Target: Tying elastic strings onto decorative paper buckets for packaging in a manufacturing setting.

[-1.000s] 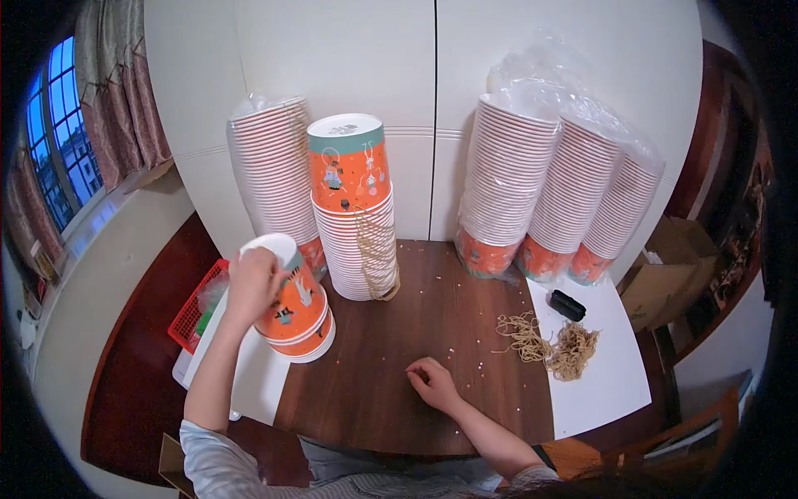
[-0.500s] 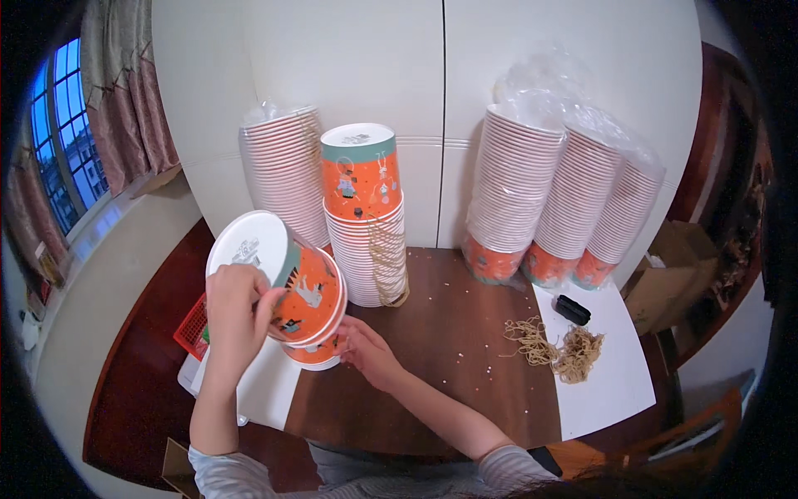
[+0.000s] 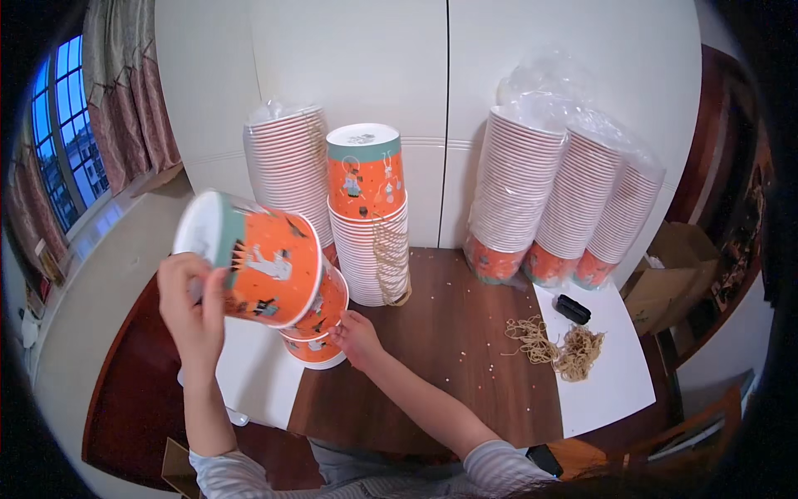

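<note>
My left hand grips an orange paper bucket near its green-banded base, thumb on the side. The bucket is tilted, white base to the upper left, rim toward the lower right. Just beyond its rim, two more orange paper buckets stand nested upside down on the table. My right hand pinches at the rim of the upper one of these, fingers closed. Behind them rises a tall stack of nested, upturned buckets, a bundle of tan string hanging down its side.
Plastic-wrapped bucket stacks stand at the back right, and another stack at the back left. Loose tan string and a black oblong object lie on the right. White bits dot the brown table. A cardboard box stands beyond the table's right edge.
My left hand has moved left, drawing its bucket away from the ones below, which now show more. My right hand has shifted slightly left and up, fingers closing at the rim.
</note>
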`<action>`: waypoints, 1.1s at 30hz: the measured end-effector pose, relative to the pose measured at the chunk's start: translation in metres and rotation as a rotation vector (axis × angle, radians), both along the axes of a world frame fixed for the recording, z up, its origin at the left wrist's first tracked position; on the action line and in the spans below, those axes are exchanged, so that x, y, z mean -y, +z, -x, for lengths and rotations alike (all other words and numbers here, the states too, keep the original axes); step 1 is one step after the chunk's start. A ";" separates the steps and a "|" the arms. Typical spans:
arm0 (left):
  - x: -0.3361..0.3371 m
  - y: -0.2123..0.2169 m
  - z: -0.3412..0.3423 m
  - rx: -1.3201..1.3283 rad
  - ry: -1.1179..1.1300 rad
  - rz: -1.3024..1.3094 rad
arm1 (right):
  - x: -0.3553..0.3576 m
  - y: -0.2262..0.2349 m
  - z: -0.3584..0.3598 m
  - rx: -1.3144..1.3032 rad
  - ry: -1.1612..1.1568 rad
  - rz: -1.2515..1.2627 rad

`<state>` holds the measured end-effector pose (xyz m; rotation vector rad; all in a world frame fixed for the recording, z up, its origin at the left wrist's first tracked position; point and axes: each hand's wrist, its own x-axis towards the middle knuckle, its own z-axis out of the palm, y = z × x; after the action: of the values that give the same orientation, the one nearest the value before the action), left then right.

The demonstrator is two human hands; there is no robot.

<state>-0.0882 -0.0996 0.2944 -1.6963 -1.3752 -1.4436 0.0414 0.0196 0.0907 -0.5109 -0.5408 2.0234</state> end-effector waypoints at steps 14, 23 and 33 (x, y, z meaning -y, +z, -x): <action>-0.053 -0.100 -0.053 1.071 -0.918 0.332 | -0.006 -0.089 -0.087 0.355 -0.072 -0.602; -0.161 -0.250 -0.100 1.597 -1.208 0.787 | 0.021 -0.048 -0.208 0.010 -0.231 -0.041; -0.158 -0.283 -0.147 1.131 -0.818 0.842 | -0.006 -0.099 -0.224 0.514 -0.585 -0.206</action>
<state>0.0593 0.0579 0.0111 -2.1638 -2.2015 -2.8600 0.2651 0.0252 -0.0081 -0.9469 -0.7886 1.2599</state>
